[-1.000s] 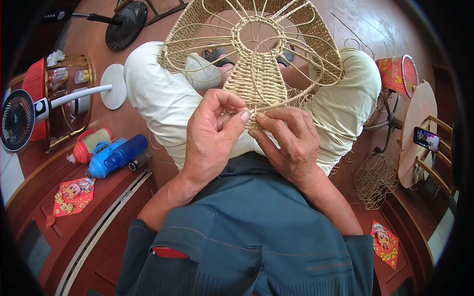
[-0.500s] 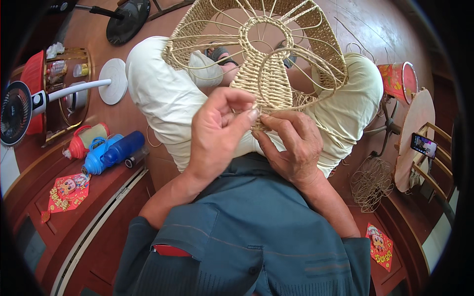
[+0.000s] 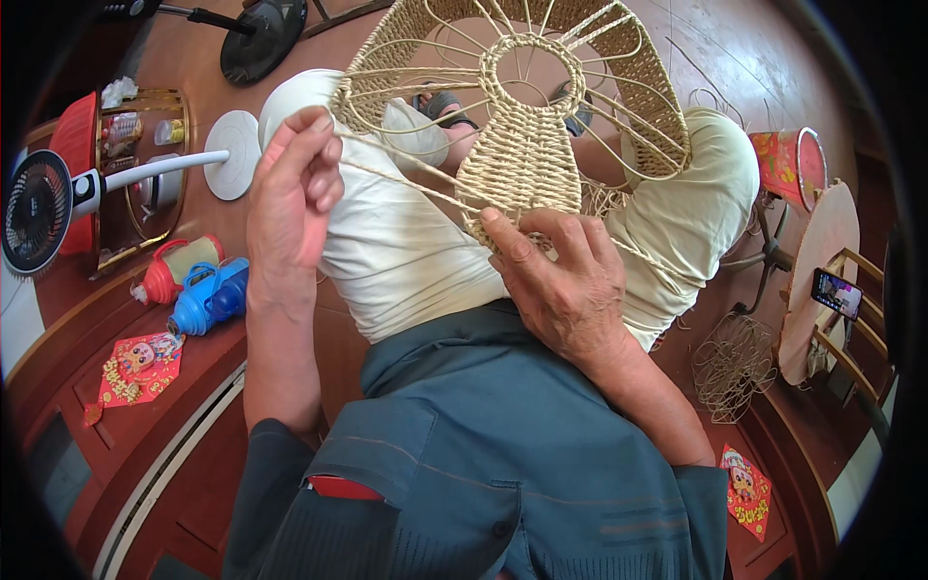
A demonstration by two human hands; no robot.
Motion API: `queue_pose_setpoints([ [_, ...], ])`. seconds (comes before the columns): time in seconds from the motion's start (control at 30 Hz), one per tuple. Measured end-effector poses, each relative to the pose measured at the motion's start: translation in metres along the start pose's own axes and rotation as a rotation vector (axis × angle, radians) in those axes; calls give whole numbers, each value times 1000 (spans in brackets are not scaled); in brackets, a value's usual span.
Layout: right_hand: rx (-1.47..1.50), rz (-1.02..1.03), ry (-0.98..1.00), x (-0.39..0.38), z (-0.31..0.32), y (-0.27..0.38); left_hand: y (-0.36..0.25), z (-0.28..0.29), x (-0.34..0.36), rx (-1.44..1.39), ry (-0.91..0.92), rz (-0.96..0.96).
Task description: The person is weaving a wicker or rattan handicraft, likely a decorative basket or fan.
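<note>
A straw-coloured woven piece rests between my knees. It has a handle-shaped panel, a wrapped ring and wire loops fanning toward a curved woven band. My left hand is raised over my left thigh, fingers pinched on a twisted cord. That cord stretches from the panel's near end to the hand. My right hand grips the near end of the woven panel between thumb and fingers. Its fingertips partly hide the weave there.
Left of me stand a white-based fan, a red kettle-like jug and blue bottles. At the right are a red bucket, a round board with a phone, and a tangle of cord on the floor.
My left hand has moved away from the right hand, up and left, drawing the cord out from a loose loop into a long stretch. My right hand stays at the panel's end.
</note>
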State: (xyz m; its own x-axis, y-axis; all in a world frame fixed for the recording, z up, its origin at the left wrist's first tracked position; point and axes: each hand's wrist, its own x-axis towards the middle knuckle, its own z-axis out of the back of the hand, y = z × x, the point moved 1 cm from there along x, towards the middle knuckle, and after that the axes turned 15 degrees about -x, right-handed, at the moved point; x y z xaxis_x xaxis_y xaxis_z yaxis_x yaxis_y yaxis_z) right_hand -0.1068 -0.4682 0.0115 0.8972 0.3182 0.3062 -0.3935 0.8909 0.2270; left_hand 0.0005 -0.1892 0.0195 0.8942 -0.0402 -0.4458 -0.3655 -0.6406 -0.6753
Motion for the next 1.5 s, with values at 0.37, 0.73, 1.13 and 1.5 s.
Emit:
queue_pose_setpoints([
  [0.37, -29, -65, 115, 14, 6, 13, 11, -69, -7, 458, 289, -310],
  [0.73, 79, -103, 31, 12, -10, 10, 89, -18, -43, 237, 111, 206],
  [1.13, 56, -137, -6, 11, -8, 10, 115, -6, -38, 69, 149, 116],
  [1.5, 56, -135, -76, 9, -10, 10, 106, 1, -45, -350, -189, 408],
])
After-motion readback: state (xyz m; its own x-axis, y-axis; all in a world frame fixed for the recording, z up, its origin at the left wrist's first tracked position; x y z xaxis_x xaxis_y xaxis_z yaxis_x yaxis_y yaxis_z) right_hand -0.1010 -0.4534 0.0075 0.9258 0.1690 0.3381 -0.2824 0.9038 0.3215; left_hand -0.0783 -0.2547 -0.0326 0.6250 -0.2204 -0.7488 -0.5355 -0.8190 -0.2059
